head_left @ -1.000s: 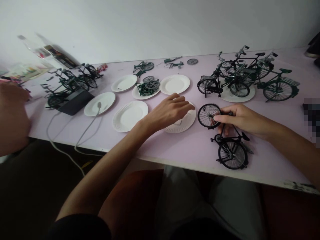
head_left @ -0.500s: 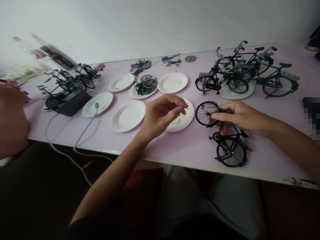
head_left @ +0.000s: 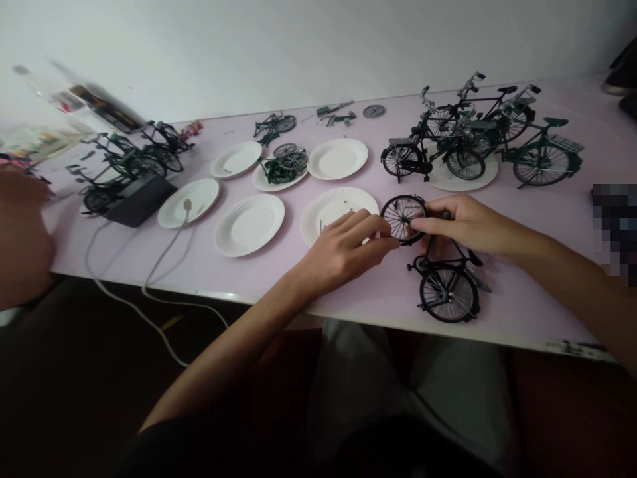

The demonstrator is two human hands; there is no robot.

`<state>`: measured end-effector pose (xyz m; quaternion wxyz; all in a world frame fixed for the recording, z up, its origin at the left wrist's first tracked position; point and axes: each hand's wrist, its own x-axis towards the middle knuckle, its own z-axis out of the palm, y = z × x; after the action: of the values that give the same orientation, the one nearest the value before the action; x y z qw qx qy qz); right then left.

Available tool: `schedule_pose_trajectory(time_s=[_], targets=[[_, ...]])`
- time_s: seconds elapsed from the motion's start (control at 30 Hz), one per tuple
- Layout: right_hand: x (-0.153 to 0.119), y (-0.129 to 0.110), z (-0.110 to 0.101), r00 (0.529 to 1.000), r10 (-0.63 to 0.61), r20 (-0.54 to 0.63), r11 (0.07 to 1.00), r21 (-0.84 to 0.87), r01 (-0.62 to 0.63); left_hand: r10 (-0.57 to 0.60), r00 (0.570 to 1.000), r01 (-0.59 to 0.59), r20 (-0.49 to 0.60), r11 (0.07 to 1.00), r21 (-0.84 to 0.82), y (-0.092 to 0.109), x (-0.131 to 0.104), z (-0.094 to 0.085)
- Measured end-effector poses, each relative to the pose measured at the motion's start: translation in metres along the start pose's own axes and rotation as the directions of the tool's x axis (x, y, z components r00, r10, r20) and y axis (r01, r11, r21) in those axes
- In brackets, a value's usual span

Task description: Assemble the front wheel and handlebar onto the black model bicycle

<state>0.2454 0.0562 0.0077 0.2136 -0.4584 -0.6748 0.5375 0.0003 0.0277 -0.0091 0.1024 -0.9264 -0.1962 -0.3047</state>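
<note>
A small black model bicycle (head_left: 448, 292) lies on its side on the pink table (head_left: 249, 279), near the front edge. My right hand (head_left: 462, 226) grips it at the fork, beside the front wheel (head_left: 398, 214). The fingertips of my left hand (head_left: 343, 252) are pinched together against the front wheel's hub, apparently on a tiny metal part too small to make out. A white paper plate (head_left: 331, 202) with a few small parts lies just behind my left hand.
Several white paper plates (head_left: 249, 224) lie across the table, one holding green bicycle parts (head_left: 283, 166). Finished model bicycles (head_left: 468, 143) stand at the back right, more (head_left: 124, 162) at the left by a black box (head_left: 137, 199) with a cable. Another person's arm (head_left: 22, 239) is at the left edge.
My left hand lifted off the near plate with its fingers pinched, then moved right to the front wheel. My right hand stayed on the bicycle.
</note>
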Motion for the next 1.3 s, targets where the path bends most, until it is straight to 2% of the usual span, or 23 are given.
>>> schedule_pose_trajectory(time_s=[0.1, 0.2, 0.3, 0.37, 0.43, 0.5, 0.6, 0.73, 0.9, 1.3], targets=[[0.000, 0.001, 0.000, 1.000, -0.021, -0.002, 0.999, -0.026, 0.021, 0.022, 1.000, -0.020, -0.023, 0.998, 0.065, -0.001, -0.002, 0.002], [-0.001, 0.002, -0.001, 1.000, -0.009, -0.002, 1.000, -0.008, 0.009, -0.038, 0.987, 0.057, -0.155, 0.991, 0.119, -0.010, -0.007, 0.003], [-0.001, 0.002, -0.002, 1.000, 0.017, -0.015, 1.000, 0.021, -0.017, -0.154, 0.935, 0.194, -0.321, 0.976, 0.099, -0.019, -0.010, 0.004], [-0.001, 0.001, -0.003, 0.999, 0.032, -0.010, 0.998, 0.057, -0.031, -0.169, 0.912, 0.223, -0.373, 0.969, 0.106, -0.018, -0.009, 0.003], [-0.002, 0.001, -0.003, 0.998, 0.055, 0.005, 0.993, 0.105, -0.055, -0.077, 0.939, 0.140, -0.336, 0.976, 0.166, -0.008, -0.007, 0.003], [-0.002, 0.001, -0.003, 0.998, 0.070, 0.011, 0.988, 0.139, -0.070, 0.067, 0.969, -0.018, -0.238, 0.979, 0.204, 0.008, -0.003, 0.003], [-0.002, 0.001, -0.003, 0.998, 0.059, 0.011, 0.989, 0.138, -0.060, 0.159, 0.973, -0.124, -0.168, 0.971, 0.203, 0.029, 0.002, 0.004], [-0.002, 0.001, -0.002, 0.998, 0.058, 0.020, 0.989, 0.134, -0.060, 0.131, 0.973, -0.067, -0.190, 0.947, 0.314, 0.033, 0.003, 0.006], [-0.003, -0.001, 0.002, 0.995, 0.098, 0.006, 0.986, 0.138, -0.098, 0.008, 0.972, 0.067, -0.233, 0.948, 0.310, 0.025, 0.001, 0.010], [-0.002, -0.001, 0.004, 0.998, 0.063, 0.006, 0.992, 0.113, -0.064, -0.044, 0.983, 0.099, -0.176, 0.944, 0.314, 0.023, -0.002, 0.013]])
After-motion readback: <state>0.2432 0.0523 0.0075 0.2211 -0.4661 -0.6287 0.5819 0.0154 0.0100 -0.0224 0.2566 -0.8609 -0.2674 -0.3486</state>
